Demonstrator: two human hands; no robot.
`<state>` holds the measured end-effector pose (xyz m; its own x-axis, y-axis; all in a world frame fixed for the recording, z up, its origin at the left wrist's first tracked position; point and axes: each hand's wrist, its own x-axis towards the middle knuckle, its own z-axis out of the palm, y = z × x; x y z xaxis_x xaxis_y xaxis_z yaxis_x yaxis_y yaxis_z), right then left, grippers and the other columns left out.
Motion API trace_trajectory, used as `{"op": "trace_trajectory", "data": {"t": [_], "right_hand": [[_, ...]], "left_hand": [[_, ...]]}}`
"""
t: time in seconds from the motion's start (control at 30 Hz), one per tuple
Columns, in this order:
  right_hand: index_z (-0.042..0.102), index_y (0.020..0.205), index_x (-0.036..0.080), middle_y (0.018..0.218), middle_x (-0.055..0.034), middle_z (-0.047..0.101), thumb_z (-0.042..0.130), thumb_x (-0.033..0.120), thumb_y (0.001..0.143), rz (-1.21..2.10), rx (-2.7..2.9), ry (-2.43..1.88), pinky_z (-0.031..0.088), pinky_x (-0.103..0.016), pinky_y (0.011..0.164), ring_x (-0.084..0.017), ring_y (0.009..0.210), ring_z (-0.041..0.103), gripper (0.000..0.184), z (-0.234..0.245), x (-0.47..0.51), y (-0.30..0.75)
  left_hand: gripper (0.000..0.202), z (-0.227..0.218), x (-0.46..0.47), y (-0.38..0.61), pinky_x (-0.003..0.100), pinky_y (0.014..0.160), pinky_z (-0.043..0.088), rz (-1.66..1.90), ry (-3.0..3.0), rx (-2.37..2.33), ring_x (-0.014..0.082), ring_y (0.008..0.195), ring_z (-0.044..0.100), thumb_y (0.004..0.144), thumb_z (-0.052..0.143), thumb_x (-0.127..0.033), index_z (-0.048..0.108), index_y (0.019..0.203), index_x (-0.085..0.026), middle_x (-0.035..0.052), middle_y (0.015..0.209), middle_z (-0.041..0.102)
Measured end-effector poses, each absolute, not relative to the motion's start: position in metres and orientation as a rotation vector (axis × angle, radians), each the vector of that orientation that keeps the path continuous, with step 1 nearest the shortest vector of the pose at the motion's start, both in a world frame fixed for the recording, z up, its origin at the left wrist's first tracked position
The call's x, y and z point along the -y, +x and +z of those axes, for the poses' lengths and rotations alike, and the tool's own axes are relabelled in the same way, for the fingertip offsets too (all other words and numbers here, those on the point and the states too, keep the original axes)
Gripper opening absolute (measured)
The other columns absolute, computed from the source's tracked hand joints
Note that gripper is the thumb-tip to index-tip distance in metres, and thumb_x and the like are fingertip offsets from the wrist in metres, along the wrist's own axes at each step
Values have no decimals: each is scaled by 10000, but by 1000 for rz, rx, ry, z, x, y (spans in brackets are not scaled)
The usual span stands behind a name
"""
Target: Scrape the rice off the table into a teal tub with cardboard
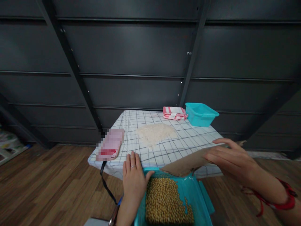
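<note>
A teal plastic bin [204,201] with yellowish soybeans [164,199] heaped in it is at the table's near edge. My left hand [134,182] lies flat with its fingers stretched out beside the bin, its thumb over the left rim. In my right hand [231,158] is a brown piece of cardboard [185,160], gripped at its right end. The cardboard slants down to the bin's far rim. Ahead on the cloth lies a loose, flat pile of pale grains or powder [156,133], too fine to tell which.
A white checked cloth [136,117] covers the table. At the back right are a folded red-and-white towel [174,113] and a smaller turquoise basin [201,117]. A pink, partly pixelated phone-like object [111,144] lies at left, a black strap [107,182] below it. Behind stands a dark panelled wall [131,47].
</note>
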<state>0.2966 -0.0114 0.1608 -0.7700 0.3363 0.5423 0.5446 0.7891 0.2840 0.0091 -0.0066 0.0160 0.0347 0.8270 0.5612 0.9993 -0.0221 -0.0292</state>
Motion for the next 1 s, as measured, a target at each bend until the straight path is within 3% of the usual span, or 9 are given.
{"op": "trace_trajectory", "data": {"t": [0.3, 0.67, 1.0], "right_hand": [[498, 1005, 182, 735, -28, 658, 359, -41, 759, -952, 2316, -623, 419, -360, 791, -142, 668, 594, 360, 162, -19, 287], [496, 870, 201, 675, 22, 626, 279, -15, 805, -804, 2438, -648, 368, -334, 841, -102, 616, 546, 313, 151, 5, 280], [580, 875, 154, 633, -12, 614, 304, -11, 809, -1075, 2297, -606, 399, -336, 793, -131, 604, 528, 328, 145, -45, 258]], "left_hand": [[755, 11, 5, 9, 495, 930, 377, -570, -1873, 1816, 363, 1182, 424, 783, 359, -620, 480, 1209, -8, 233, 1259, 504], [723, 12, 5, 9, 485, 917, 389, -562, -1846, 1789, 366, 1163, 439, 765, 426, -591, 506, 1184, -7, 229, 1245, 518], [760, 10, 4, 9, 499, 926, 372, -597, -1878, 1810, 374, 1176, 423, 773, 379, -619, 483, 1205, -2, 240, 1261, 498]]}}
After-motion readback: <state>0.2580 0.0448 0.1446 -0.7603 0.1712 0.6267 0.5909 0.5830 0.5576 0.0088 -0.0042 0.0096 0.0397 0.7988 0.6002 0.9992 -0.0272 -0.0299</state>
